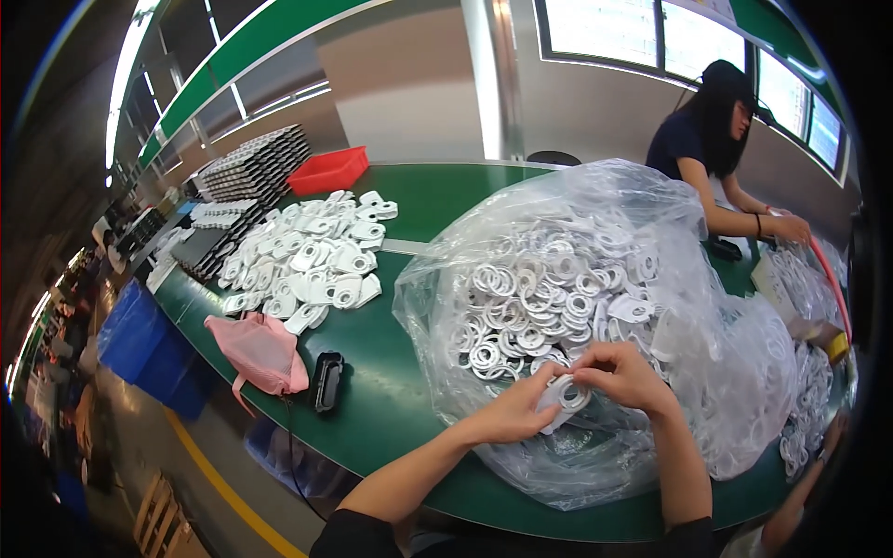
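Green table (409,409) with clear bag (595,307), white parts (307,256), red bin (327,170), perhaps tray stacks (253,163).

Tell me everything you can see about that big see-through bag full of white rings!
The big clear crinkly plastic bag lies slumped on the green table, its mouth open toward the person. It looks thin, glossy and wrinkled. Inside is a heap of white plastic rings. At its opening, the left hand and right hand pinch one white ring piece together.

Clear glossy crinkly plastic bag (651,242); white smooth plastic rings (521,316); matt green tabletop (391,400); pink cloth pouch (263,352).
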`<action>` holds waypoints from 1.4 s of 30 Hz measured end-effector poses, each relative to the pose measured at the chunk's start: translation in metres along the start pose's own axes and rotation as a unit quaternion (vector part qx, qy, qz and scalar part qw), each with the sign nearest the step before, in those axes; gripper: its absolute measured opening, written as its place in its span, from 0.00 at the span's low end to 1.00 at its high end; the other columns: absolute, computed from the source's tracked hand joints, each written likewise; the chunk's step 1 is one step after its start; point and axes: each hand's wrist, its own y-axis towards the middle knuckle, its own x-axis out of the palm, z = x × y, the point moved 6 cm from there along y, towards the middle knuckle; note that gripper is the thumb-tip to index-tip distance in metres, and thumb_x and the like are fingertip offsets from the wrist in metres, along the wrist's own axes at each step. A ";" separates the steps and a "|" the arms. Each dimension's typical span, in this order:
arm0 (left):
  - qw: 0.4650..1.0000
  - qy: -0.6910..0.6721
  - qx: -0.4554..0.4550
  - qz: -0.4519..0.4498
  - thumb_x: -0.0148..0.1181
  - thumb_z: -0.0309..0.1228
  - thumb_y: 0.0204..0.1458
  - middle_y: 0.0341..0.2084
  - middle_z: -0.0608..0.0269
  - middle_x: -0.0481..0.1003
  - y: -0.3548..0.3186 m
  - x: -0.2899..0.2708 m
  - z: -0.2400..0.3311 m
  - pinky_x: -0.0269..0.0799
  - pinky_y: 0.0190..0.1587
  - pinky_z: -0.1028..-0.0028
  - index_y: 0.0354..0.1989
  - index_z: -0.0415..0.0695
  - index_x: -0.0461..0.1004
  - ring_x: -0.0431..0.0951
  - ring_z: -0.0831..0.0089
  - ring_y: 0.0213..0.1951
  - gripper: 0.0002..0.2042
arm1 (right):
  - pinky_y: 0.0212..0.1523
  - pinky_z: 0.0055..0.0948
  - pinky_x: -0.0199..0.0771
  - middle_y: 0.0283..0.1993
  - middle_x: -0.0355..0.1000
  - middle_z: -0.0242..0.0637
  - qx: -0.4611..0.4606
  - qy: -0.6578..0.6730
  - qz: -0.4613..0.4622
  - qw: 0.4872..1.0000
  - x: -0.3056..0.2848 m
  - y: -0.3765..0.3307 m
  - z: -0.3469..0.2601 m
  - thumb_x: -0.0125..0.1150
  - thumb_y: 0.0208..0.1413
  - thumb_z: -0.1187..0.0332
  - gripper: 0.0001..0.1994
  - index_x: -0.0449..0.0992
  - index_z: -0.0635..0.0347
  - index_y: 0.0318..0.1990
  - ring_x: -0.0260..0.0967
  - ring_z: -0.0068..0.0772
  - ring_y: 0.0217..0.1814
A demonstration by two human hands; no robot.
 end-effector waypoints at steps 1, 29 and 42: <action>1.000 -0.001 0.008 -0.029 0.51 0.28 0.53 0.32 0.52 0.69 -0.001 0.002 0.001 0.65 0.37 0.70 0.55 0.42 0.56 0.71 0.67 0.34 0.21 | 0.31 0.19 0.67 0.28 0.73 0.32 -0.006 -0.041 -0.012 0.999 0.000 -0.001 -0.003 0.61 0.50 0.74 0.06 0.76 0.67 0.34 0.67 0.17 0.30; 0.981 -0.165 0.049 0.094 0.40 0.38 0.62 0.30 0.64 0.70 0.011 -0.001 -0.025 0.63 0.42 0.79 0.35 0.37 0.69 0.68 0.78 0.35 0.16 | 0.32 0.18 0.67 0.28 0.74 0.33 -0.031 0.004 0.070 0.997 0.017 0.006 0.012 0.55 0.55 0.72 0.08 0.77 0.68 0.38 0.68 0.16 0.30; 0.965 -0.255 -0.011 -0.052 0.43 0.34 0.61 0.36 0.69 0.68 0.014 0.014 -0.036 0.59 0.48 0.80 0.39 0.39 0.69 0.65 0.82 0.41 0.11 | 0.34 0.19 0.66 0.29 0.73 0.34 -0.034 -0.094 -0.042 0.994 0.008 0.001 -0.005 0.58 0.51 0.75 0.09 0.77 0.65 0.40 0.68 0.20 0.32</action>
